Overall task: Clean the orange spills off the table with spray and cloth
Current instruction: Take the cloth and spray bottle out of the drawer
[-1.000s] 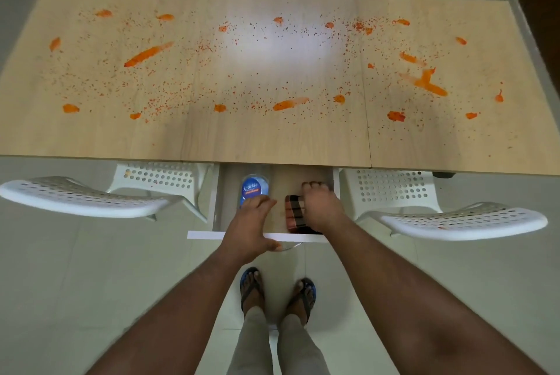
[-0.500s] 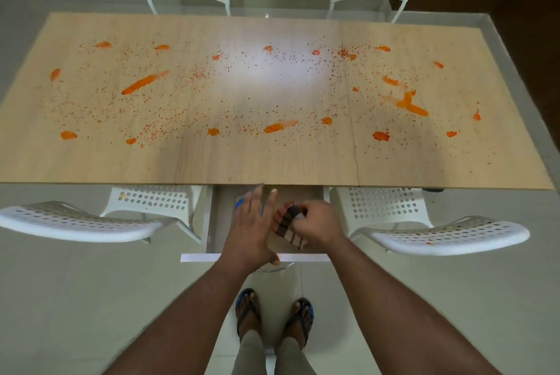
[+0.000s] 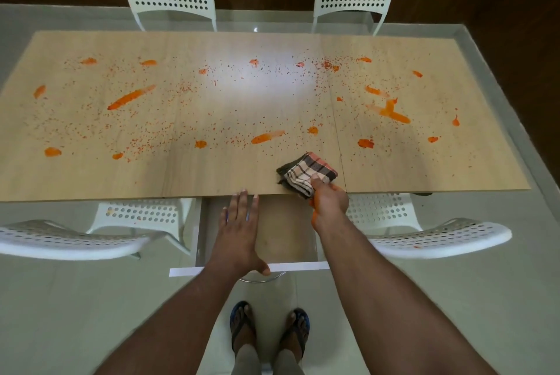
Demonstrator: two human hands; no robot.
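— Where is the cloth [image 3: 307, 174]?
— At the near edge of the surface [image 3: 212, 171], pinched by the right hand [image 3: 328, 203]; its fingers are mostly hidden under the cloth.
— And the left hand [image 3: 239, 229]?
— Flat over the open drawer [image 3: 285, 232], fingers straight, holding nothing. It covers whatever lies below. Orange spills [image 3: 130, 98] are spread across the surface.

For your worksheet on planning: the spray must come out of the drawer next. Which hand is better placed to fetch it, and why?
Left hand: open, over the drawer. Right hand grips the cloth.
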